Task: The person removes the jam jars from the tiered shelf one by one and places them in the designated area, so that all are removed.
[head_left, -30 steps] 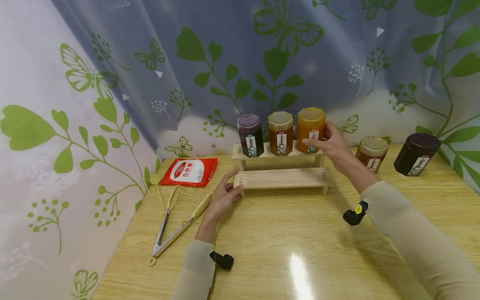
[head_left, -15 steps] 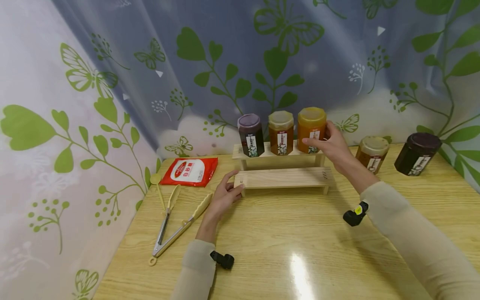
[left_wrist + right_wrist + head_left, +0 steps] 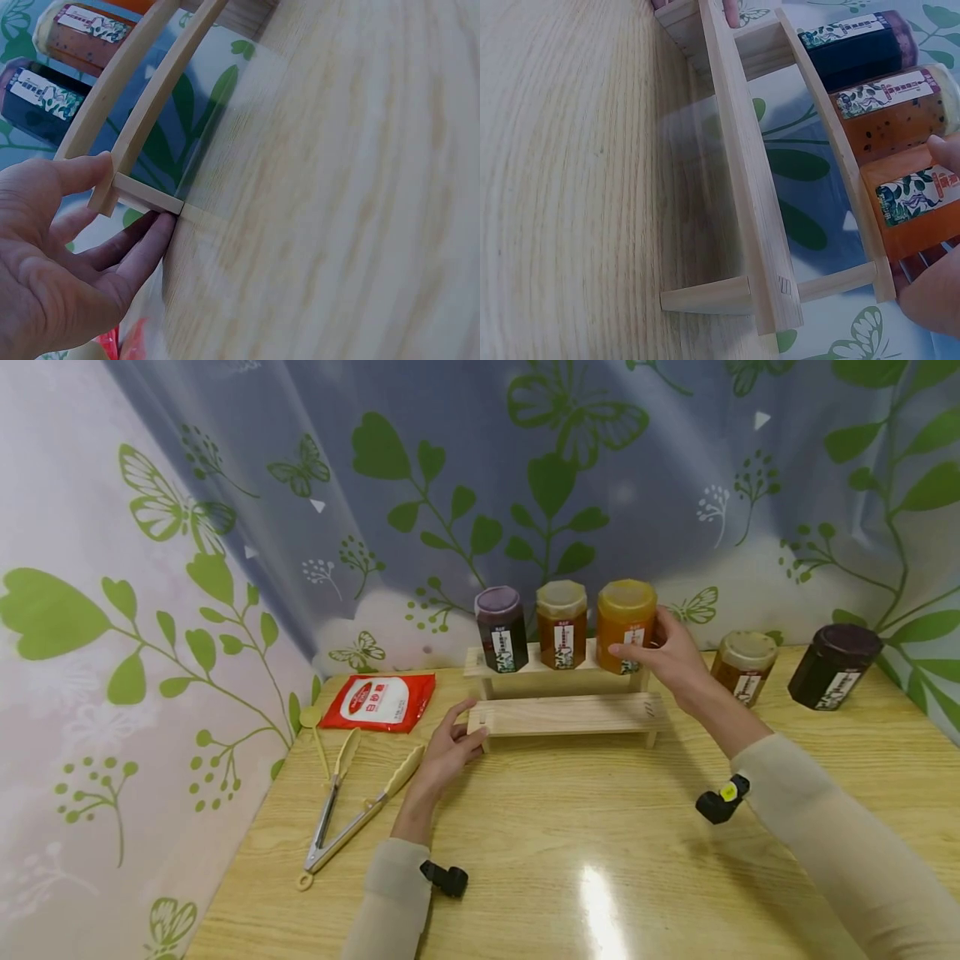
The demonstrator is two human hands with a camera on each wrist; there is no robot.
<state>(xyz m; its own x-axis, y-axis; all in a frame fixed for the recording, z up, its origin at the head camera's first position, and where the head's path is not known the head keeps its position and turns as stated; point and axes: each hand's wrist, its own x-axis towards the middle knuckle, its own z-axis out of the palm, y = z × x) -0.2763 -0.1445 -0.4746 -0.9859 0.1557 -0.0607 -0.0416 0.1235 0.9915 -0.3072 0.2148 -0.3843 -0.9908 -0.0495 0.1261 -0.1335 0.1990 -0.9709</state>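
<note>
My right hand (image 3: 678, 660) grips an orange jar (image 3: 617, 631) with a yellow lid, thumb across its front and fingers behind. This jar is at the right end of the upper step of a two-step wooden rack (image 3: 570, 717). To its left on that step stand an amber jar (image 3: 552, 639) with a pale lid and a dark jar (image 3: 491, 643) with a purple lid. My left hand (image 3: 446, 756) holds the left end of the lower step. The left wrist view shows that hand's thumb (image 3: 86, 172) on the step's edge and its fingers against the leg.
Right of the rack, another pale-lidded amber jar (image 3: 731, 672) and a second dark jar (image 3: 821, 681) stand on the wooden table (image 3: 555, 827). At left lie a red and white packet (image 3: 375, 703), metal tongs (image 3: 345, 835) with yellow tips and a thin yellow utensil (image 3: 318, 747). A patterned curtain (image 3: 450, 485) hangs behind.
In my right hand the orange jar has shifted slightly to the right and toward me, widening its gap from the amber jar. My left hand and the rack have stayed put.
</note>
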